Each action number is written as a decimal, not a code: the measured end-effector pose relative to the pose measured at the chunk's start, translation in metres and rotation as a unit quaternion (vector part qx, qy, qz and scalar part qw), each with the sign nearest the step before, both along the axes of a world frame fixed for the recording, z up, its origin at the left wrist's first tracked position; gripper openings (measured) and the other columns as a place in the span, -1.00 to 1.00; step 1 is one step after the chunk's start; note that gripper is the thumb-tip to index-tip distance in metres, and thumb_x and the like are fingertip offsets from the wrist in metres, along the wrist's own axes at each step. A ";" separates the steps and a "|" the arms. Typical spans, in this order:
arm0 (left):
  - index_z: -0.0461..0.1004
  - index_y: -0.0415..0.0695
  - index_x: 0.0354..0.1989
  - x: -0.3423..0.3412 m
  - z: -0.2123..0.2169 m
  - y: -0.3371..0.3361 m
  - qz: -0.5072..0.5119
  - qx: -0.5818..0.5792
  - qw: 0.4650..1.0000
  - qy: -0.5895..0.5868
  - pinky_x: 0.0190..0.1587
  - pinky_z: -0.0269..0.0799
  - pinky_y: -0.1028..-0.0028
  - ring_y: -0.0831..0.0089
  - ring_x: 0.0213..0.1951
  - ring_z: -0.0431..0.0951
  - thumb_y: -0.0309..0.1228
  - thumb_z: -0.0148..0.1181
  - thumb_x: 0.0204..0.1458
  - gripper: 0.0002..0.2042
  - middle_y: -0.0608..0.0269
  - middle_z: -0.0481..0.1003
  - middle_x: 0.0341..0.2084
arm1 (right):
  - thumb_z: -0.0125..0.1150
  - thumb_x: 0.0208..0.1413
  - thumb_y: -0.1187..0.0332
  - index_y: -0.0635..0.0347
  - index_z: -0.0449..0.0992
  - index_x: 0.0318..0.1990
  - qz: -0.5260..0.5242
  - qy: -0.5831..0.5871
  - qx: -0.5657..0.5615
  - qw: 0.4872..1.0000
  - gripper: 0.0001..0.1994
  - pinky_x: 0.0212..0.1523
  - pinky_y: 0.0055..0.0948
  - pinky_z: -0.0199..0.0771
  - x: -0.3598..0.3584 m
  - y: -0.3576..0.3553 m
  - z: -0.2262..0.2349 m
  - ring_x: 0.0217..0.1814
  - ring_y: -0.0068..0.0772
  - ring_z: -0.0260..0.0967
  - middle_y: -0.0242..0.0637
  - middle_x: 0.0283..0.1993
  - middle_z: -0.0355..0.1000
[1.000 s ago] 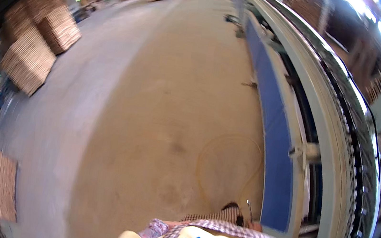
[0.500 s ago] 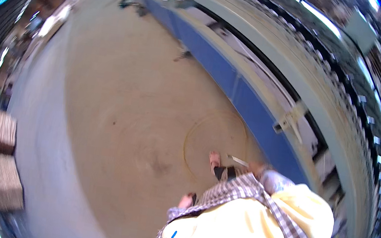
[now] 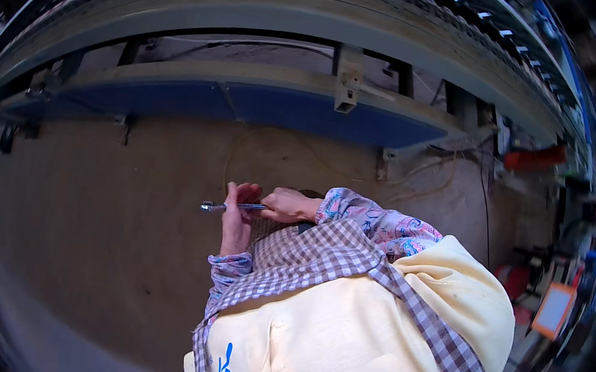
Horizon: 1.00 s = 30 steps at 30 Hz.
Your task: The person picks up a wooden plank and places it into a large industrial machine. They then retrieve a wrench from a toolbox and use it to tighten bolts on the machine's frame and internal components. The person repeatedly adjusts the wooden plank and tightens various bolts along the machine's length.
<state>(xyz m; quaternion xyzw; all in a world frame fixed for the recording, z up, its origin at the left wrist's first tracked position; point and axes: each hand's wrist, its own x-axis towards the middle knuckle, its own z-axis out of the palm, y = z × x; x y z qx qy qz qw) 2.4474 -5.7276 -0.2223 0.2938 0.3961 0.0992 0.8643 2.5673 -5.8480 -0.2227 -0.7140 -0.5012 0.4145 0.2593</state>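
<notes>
My right hand (image 3: 285,205) is closed around the handle end of a slim metal wrench (image 3: 214,206) with a shiny rounded head. The wrench points left, its head sticking out past my left hand (image 3: 236,212). That hand is held upright against the shaft with its fingers stretched out, and it partly covers the middle of the tool. Both hands are in front of my checked apron (image 3: 312,252), above the floor. The exact form of the wrench head is too small to make out.
A long machine frame (image 3: 260,19) with a roller or chain track runs across the far side, with a blue panel (image 3: 285,109) below it. A bracket (image 3: 347,87) juts toward me. A thin yellowish hose (image 3: 417,194) lies on the floor (image 3: 98,220). An orange-framed board (image 3: 554,310) stands at right.
The view has swung right, so the machine now lies straight ahead. My hands, apart before, have come together at the wrench, which my right hand seems to have held earlier too.
</notes>
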 end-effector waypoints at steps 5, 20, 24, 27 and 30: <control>0.40 -0.08 -0.46 -0.020 -0.017 0.048 0.090 -0.069 0.994 -0.008 -0.13 0.43 0.22 0.33 -0.48 0.42 0.02 -0.10 0.21 -0.58 0.33 0.28 -0.71 | -0.05 0.12 -0.19 0.22 0.59 -0.33 -0.190 0.132 -0.009 0.973 -0.42 -0.19 -0.21 0.43 -0.005 0.023 0.018 -0.29 -0.08 0.50 -0.07 -0.41 0.53; 0.38 -0.06 -0.40 -0.068 -0.083 0.137 0.128 -0.039 0.986 0.104 -0.25 0.31 0.24 0.49 -0.65 0.18 0.02 -0.15 0.23 -0.59 0.40 0.18 -0.75 | 0.05 0.15 -0.12 0.06 0.28 0.08 -0.693 0.370 0.550 0.283 -0.48 -0.05 -0.21 0.45 0.262 -0.118 -0.072 -0.13 -0.24 0.39 -0.20 -0.10 0.40; 0.39 -0.06 -0.39 -0.036 -0.089 0.126 0.163 -0.052 0.978 0.121 -0.21 0.30 0.20 0.47 -0.65 0.16 0.02 -0.13 0.22 -0.60 0.41 0.16 -0.75 | 0.04 0.16 -0.06 0.05 0.43 -0.29 -0.553 0.436 0.643 0.300 -0.64 -0.30 -0.29 0.47 0.282 -0.124 -0.086 -0.39 -0.40 0.34 -0.40 -0.45 0.38; 0.40 -0.06 -0.39 -0.027 -0.097 0.113 0.182 -0.066 0.975 0.106 -0.18 0.30 0.19 0.47 -0.65 0.14 0.02 -0.11 0.21 -0.61 0.42 0.14 -0.75 | -0.06 0.22 0.03 0.02 0.45 -0.45 -0.738 0.434 0.508 0.099 -0.67 -0.52 -0.39 0.31 0.282 -0.086 -0.028 -0.57 -0.49 0.19 -0.46 -0.60 0.25; 0.40 -0.05 -0.38 -0.012 -0.116 0.105 0.157 -0.078 0.979 0.105 -0.17 0.29 0.19 0.49 -0.66 0.12 0.02 -0.11 0.21 -0.61 0.43 0.11 -0.76 | -0.08 0.20 0.13 -0.01 0.38 -0.48 -0.630 0.476 0.564 0.242 -0.73 -0.62 -0.48 0.09 0.279 -0.130 -0.077 -0.67 -0.58 -0.03 -0.54 -0.68 0.07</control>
